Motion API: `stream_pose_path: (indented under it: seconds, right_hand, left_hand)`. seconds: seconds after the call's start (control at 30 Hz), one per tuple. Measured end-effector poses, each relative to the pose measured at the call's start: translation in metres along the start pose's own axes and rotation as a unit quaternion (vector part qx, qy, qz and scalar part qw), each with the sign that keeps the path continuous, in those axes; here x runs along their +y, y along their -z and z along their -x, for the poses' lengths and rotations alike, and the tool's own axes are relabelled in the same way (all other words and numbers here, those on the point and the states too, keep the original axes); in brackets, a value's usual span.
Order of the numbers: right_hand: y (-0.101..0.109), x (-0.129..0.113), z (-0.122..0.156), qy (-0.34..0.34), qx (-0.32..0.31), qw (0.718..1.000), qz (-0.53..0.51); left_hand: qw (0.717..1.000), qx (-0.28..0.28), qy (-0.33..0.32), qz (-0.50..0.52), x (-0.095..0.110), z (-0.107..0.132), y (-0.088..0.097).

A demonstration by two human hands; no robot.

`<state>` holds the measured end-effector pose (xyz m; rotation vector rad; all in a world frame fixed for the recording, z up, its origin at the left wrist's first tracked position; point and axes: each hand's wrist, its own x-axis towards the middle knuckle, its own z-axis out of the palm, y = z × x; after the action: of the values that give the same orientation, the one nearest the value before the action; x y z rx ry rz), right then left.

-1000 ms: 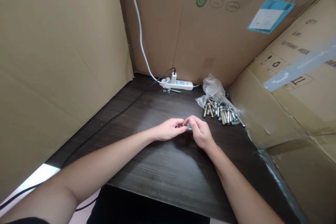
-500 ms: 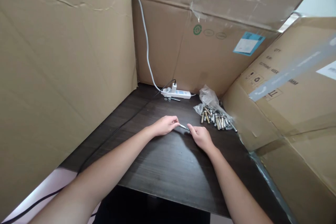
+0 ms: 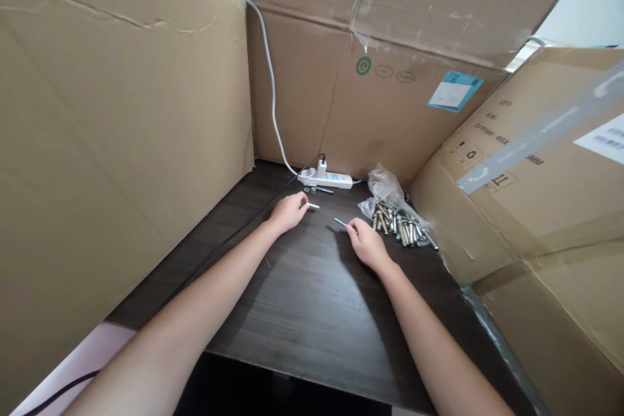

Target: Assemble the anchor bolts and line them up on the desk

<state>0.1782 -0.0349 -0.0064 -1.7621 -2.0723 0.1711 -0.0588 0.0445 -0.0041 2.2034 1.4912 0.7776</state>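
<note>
Just left of the middle of the frame, the person's bare left hand (image 3: 288, 213) holds a short, whitish cylindrical piece (image 3: 312, 206) pinched in its fingers, one end sticking out toward the right. Right of the middle, the bare right hand (image 3: 366, 244) has its fingers closed on a thin, silvery metal rod (image 3: 340, 221) that points toward the upper left. The two pieces are apart, with a stretch of the dark, wood-grained counter (image 3: 287, 312) visible between them. Above the left hand, near the centre of the frame, a loose silvery bolt (image 3: 325, 190) and a small pale metal ring (image 3: 307, 190) lie just in front of a long white power strip (image 3: 338, 180), which has a white block-shaped plug (image 3: 322, 168) standing in it. Right of centre, a heap of silver and brass-coloured metal bolts (image 3: 403, 229) lies beside a crumpled clear plastic bag (image 3: 385, 183). Large brown cardboard boxes (image 3: 127, 117) fill the left, top and right of the frame.
</note>
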Motion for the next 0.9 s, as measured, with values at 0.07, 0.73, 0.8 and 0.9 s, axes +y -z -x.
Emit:
stream_pose_path:
  seconds: [0.07, 0.73, 0.8, 0.9]
  right_hand:
    - [-0.005, -0.003, -0.02, 0.003, 0.004, 1.0, 0.014]
    - [-0.006, -0.008, -0.058, 0.052, 0.103, 0.993, 0.018]
    - [0.006, 0.004, -0.034, 0.045, 0.113, 0.993, -0.001]
    - [0.017, 0.026, 0.001, 0.007, 0.146, 0.989, -0.032]
  left_hand:
    - [1.0, 0.004, 0.01, -0.02, -0.006, -0.011, 0.003]
    - [0.987, -0.031, -0.097, -0.125, -0.002, -0.021, 0.0]
    - [0.982, -0.051, -0.122, -0.131, 0.005, -0.018, -0.004]
    - [0.979, -0.07, -0.133, -0.139, 0.012, -0.022, -0.011]
